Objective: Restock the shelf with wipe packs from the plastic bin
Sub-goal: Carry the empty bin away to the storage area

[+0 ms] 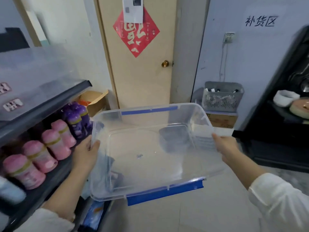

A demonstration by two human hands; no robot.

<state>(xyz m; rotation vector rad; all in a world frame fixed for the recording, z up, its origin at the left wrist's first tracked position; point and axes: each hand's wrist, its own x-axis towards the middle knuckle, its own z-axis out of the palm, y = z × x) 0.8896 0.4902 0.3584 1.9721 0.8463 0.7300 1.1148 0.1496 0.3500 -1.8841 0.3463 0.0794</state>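
Room: shelf, dark grey, runs along the left. Pale door at far centre with a brass knob, a red paper diamond and a white sheet overlapping the diamond's top. Light wall at far right carries a handwritten sign and a socket with a cord hanging down. Floor is pale tile.

Surroundings: a cloudy clear container sits on the shelf's top board. Below it, pink packs lie in a row, with purple packs at the far end. An open cardboard box stands on the floor between shelf and door. Right of the door, a grey basket rests on a carton. A black cabinet fills the right edge; dishes on its ledge are blurred.

Bin: clear plastic, rectangular, held off the floor at near centre, just right of the shelf, open side up. Blue latches on the near and far rims. Dark shapes show through its bottom; cannot tell what they are.

Left hand: grips the bin's left rim, thumb over the edge. Right hand: grips the right rim, thumb on top. Both sleeves white.
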